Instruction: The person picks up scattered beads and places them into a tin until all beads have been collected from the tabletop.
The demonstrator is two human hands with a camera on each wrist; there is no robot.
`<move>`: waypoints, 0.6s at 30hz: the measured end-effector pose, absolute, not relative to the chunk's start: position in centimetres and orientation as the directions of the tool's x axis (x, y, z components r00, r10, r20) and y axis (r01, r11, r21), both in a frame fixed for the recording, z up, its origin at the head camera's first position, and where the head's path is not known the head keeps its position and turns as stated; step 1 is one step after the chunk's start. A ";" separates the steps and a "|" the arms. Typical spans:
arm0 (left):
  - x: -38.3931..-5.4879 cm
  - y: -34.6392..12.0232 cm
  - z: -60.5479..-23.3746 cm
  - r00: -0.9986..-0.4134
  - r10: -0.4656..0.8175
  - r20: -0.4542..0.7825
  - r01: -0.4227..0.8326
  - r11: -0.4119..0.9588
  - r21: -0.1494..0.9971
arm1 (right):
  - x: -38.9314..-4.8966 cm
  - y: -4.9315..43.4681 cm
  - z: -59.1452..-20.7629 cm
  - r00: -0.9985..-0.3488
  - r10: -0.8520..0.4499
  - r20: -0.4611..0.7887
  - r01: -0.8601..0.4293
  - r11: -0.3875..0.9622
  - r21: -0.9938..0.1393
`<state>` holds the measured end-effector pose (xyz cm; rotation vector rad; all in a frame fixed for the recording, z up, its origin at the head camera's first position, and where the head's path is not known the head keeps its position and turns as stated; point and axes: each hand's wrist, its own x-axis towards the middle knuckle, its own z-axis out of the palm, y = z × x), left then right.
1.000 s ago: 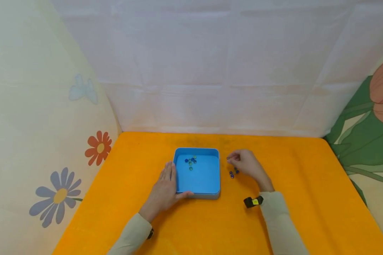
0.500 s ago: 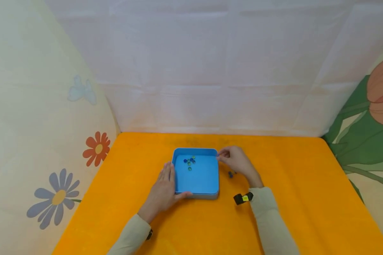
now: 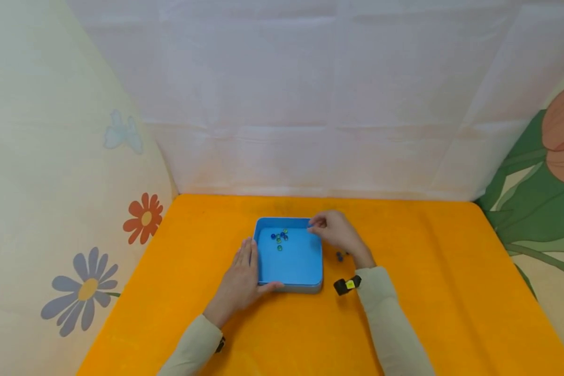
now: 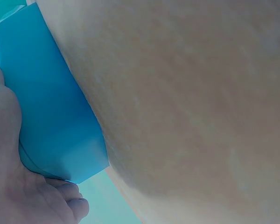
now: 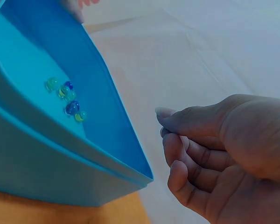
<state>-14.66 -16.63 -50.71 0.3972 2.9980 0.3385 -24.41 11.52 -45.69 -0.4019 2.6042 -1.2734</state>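
Observation:
A square blue box (image 3: 298, 266) stands on the orange table, with several blue and green-yellow glass marbles (image 5: 72, 108) in its back left part. My left hand (image 3: 237, 287) lies against its near left corner, straight fingers along the left wall and thumb along the front one. Over the back right corner, my right hand (image 3: 338, 231) pinches a small dark marble (image 5: 164, 132) between thumb and index finger, mostly covered by the fingertips. The left wrist view shows the box wall (image 4: 56, 102) close beside the left hand.
A few dark marbles (image 3: 340, 256) lie on the orange cloth (image 3: 432, 292) right of the box, partly hidden by the right forearm. A white sheet (image 3: 272, 104) hangs behind the table, and flowered cloths (image 3: 89, 209) hang at both sides.
My right hand has carried its marble left, from beside the loose marbles to over the box's back right corner. The left hand and the box have stayed put.

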 end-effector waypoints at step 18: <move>-14.6 -16.7 -50.9 -0.957 0.291 -0.013 0.281 0.934 0.220 | -26.1 9.0 -46.4 -0.930 -0.355 -0.096 -0.135 0.573 -0.808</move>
